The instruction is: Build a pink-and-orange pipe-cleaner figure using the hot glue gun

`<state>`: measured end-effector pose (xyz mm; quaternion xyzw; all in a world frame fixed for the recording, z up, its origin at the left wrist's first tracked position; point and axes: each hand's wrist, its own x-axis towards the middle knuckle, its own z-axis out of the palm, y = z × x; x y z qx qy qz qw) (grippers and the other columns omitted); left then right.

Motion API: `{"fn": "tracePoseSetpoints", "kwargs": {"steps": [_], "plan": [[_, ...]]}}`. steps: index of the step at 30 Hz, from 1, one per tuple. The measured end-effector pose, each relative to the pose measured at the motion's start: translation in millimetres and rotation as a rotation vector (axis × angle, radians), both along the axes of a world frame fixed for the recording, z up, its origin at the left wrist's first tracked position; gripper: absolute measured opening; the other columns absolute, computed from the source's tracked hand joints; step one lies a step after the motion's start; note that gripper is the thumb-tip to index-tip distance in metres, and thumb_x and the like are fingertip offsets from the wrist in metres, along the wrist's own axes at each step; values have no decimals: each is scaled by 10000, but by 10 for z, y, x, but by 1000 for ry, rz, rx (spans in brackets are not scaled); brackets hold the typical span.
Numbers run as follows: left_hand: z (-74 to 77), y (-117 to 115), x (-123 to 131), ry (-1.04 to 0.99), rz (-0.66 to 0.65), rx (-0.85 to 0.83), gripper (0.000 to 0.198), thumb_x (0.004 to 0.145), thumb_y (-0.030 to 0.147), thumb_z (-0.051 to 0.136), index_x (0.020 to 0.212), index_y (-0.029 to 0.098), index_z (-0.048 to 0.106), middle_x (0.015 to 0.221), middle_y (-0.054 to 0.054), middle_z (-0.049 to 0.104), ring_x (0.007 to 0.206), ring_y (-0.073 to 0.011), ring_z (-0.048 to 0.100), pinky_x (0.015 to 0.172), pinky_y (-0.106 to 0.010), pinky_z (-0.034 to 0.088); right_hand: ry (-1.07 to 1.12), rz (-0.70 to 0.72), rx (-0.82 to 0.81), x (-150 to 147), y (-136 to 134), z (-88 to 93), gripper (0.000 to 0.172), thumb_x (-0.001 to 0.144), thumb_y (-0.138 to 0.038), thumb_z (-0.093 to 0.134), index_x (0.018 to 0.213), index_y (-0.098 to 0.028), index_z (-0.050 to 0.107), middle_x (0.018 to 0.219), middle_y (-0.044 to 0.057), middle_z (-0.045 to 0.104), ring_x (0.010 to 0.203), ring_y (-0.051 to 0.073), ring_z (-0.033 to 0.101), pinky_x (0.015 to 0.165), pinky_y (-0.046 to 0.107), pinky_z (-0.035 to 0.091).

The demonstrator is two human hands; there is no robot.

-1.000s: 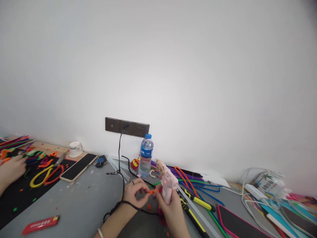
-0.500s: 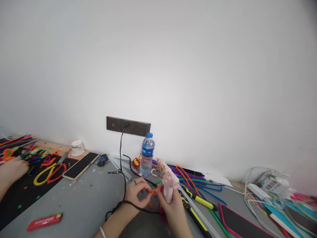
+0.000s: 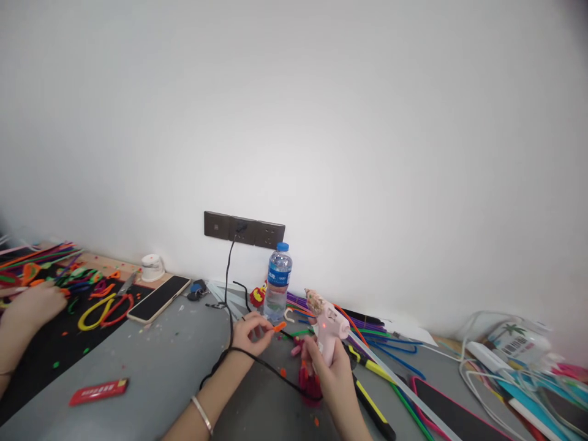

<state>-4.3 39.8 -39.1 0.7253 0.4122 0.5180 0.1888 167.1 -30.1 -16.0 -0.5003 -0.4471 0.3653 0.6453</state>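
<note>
My right hand (image 3: 333, 370) is closed around the handle of a pale pink glue gun (image 3: 328, 334), its crusted nozzle tilted up to the left and a red light showing on its side. Under that hand is a dark pink and red fuzzy piece (image 3: 310, 383), partly hidden; I cannot tell whether the fingers hold it too. My left hand (image 3: 252, 334) pinches a short orange fuzzy piece (image 3: 279, 327) between thumb and fingertips, apart from the glue gun. A black cord (image 3: 261, 362) runs across my left wrist.
A water bottle (image 3: 278, 282) stands by the wall under the sockets (image 3: 243, 229). Yellow-black cutters (image 3: 374, 410) and pipe cleaners (image 3: 399, 352) lie right. Leftward are a phone (image 3: 158, 299), scissors (image 3: 105, 311), a red lighter-like item (image 3: 98, 392) and another person's hand (image 3: 37, 306).
My hands have moved apart. The left has drawn back with the orange piece, and the glue gun has shifted right. The view has turned slightly left.
</note>
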Motion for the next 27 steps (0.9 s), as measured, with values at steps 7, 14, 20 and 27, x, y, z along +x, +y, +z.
{"fn": "tracePoseSetpoints", "kwargs": {"steps": [7,14,20,27], "plan": [[-74,111,-66,-23,120,-44,103,684,208,618,624,176,696,619,-11,660,411,-93,525,377,-179,358,141,268,-132,-84,-26,-19,533,769,-653,566,889,-134,556,398,-126,346,272,40,267,289,158,223],[-4,75,-125,-3,155,-72,122,726,234,603,671,181,698,637,-6,661,447,-108,548,440,-206,394,47,315,-236,-106,-30,-93,569,724,-698,572,863,-149,522,381,-134,352,250,26,216,250,148,193],[94,12,-100,14,152,-75,119,724,222,596,656,180,683,649,-5,653,460,-104,536,441,-201,366,22,296,-277,-118,-45,-40,588,667,-735,582,797,-168,500,374,-135,343,257,27,210,255,159,188],[149,-25,-81,12,147,-58,147,720,231,576,633,179,683,638,-10,647,457,-105,520,425,-198,339,22,292,-334,-172,-71,95,618,585,-761,617,760,-187,469,361,-133,343,262,35,233,270,169,193]]}}
